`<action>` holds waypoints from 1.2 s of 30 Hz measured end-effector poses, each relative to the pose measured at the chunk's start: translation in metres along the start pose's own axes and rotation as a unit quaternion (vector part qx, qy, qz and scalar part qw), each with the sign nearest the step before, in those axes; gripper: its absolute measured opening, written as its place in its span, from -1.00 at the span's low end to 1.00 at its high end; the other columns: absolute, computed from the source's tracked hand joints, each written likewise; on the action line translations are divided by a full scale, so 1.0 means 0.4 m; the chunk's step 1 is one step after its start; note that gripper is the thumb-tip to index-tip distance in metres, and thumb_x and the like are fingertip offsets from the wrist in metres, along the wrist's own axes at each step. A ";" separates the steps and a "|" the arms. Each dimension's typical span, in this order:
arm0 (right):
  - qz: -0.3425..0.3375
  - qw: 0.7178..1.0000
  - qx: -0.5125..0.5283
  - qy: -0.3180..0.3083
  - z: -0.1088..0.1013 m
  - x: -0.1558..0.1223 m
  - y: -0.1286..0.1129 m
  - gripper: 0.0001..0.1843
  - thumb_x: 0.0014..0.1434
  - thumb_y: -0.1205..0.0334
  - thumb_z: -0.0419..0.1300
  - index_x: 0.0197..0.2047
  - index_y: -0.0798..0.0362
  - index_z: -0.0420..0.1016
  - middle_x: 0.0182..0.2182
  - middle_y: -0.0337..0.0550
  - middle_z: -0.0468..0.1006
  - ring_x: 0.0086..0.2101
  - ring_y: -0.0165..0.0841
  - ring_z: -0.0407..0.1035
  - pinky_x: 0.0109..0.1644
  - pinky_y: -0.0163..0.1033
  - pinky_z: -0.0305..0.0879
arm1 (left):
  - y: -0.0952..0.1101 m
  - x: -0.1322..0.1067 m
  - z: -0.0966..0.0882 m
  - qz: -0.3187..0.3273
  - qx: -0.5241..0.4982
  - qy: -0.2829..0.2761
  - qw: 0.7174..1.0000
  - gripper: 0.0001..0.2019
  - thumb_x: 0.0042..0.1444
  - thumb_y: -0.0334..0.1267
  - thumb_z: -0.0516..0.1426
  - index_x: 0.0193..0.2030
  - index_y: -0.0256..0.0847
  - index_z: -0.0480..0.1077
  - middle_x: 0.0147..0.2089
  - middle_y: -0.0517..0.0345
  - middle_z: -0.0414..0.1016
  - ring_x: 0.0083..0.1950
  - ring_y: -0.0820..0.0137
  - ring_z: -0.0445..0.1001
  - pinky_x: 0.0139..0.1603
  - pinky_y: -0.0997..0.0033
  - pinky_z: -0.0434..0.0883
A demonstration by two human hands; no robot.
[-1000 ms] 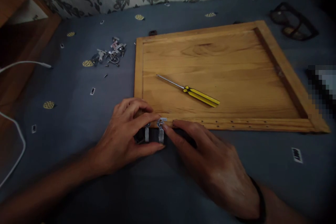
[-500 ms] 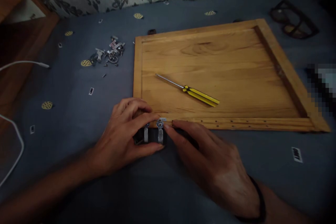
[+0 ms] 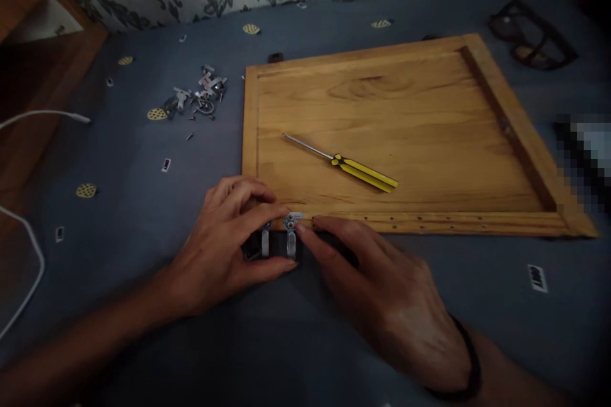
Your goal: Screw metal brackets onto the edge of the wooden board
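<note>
1. Landmark: wooden panel [image 3: 405, 102], lying flat on the blue cloth [image 3: 143, 216], recessed face up.
2. Metal fitting [image 3: 291, 238] – at the panel's near edge, toward its near left corner; two pale arms stick out past that edge.
3. Left hand [image 3: 224, 229] – curled round the fitting at the panel's near left corner, index finger above, thumb below, seemingly gripping it.
4. Right hand [image 3: 391, 292] (dark band on the wrist) – at the panel's near edge, fingers bent, tips beside the fitting; too dim to tell if they pinch anything.
5. Screwdriver [image 3: 365, 173] – loose on the panel's face, in neither hand.
6. Loose metal parts [image 3: 205, 84] – heaped left of the panel, one small screw [image 3: 189, 136] nearer its left edge.
7. Progress, my read: the fitting is placed on the edge, but held by hand and probably not fastened. Small dark holes [image 3: 420, 218] along the near rail, right of the fitting, have no hardware over them, and the heap looks unsorted.
8. Glasses [image 3: 527, 55] – beyond the panel's far right corner.
</note>
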State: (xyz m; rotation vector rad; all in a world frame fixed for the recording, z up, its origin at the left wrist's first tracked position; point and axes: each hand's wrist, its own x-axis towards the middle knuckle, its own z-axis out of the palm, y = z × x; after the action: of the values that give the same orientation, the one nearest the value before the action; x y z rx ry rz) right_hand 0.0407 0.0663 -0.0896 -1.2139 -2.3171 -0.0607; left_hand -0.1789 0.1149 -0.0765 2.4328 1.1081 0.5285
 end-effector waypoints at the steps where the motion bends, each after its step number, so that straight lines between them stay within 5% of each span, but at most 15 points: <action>1: 0.001 1.000 -0.002 -0.002 0.000 -0.001 0.000 -0.60 0.48 0.36 -0.14 0.03 0.13 0.52 -0.17 -0.04 0.63 -0.18 -0.33 0.54 -0.21 -0.33 0.51 | 0.000 0.000 0.000 0.000 0.001 0.001 1.000 -0.63 0.19 -0.08 0.31 0.11 -0.08 0.45 0.09 0.03 0.45 0.23 0.11 0.32 0.21 0.00 0.32; 10: -0.013 0.999 -0.028 -0.010 -0.003 0.001 -0.001 -0.54 0.50 0.35 -0.23 0.02 0.15 0.51 -0.18 -0.04 0.62 -0.24 -0.30 0.53 -0.30 -0.28 0.45 | 0.005 0.001 -0.002 0.001 0.011 0.000 1.000 -0.63 0.18 -0.10 0.31 0.10 -0.08 0.44 0.09 0.02 0.45 0.23 0.10 0.33 0.23 -0.02 0.32; 17: -0.031 0.999 -0.037 -0.011 -0.005 -0.002 0.002 -0.60 0.47 0.40 -0.17 0.05 0.15 0.48 -0.17 -0.03 0.62 -0.25 -0.29 0.53 -0.31 -0.25 0.44 | -0.010 -0.005 -0.019 -0.011 -0.031 0.006 0.999 -0.27 0.04 0.13 0.38 0.26 -0.11 0.29 0.18 -0.03 0.43 0.23 0.08 0.35 0.22 0.03 0.37; 24: -0.035 0.999 -0.032 -0.011 -0.007 -0.001 0.003 -0.63 0.43 0.46 -0.13 0.05 0.15 0.48 -0.16 -0.01 0.61 -0.23 -0.29 0.54 -0.27 -0.26 0.46 | -0.023 -0.007 -0.030 -0.002 -0.037 -0.004 0.999 -0.44 0.03 0.08 0.39 0.08 -0.12 0.40 0.15 0.01 0.42 0.23 0.12 0.35 0.23 0.07 0.37; 36: -0.044 0.999 -0.026 -0.013 -0.004 0.000 0.006 -0.56 0.47 0.38 -0.19 0.05 0.17 0.51 -0.16 0.02 0.62 -0.23 -0.26 0.54 -0.26 -0.24 0.47 | 0.000 -0.006 -0.008 0.008 0.017 -0.003 1.000 -0.48 0.09 0.05 0.37 0.11 -0.14 0.42 0.13 -0.01 0.42 0.25 0.09 0.30 0.23 0.01 0.34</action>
State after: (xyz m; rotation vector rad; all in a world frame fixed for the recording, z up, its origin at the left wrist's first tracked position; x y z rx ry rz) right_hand 0.0434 0.0672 -0.0887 -1.1431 -2.4045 -0.1384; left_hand -0.1822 0.1137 -0.0742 2.4723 1.1047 0.5108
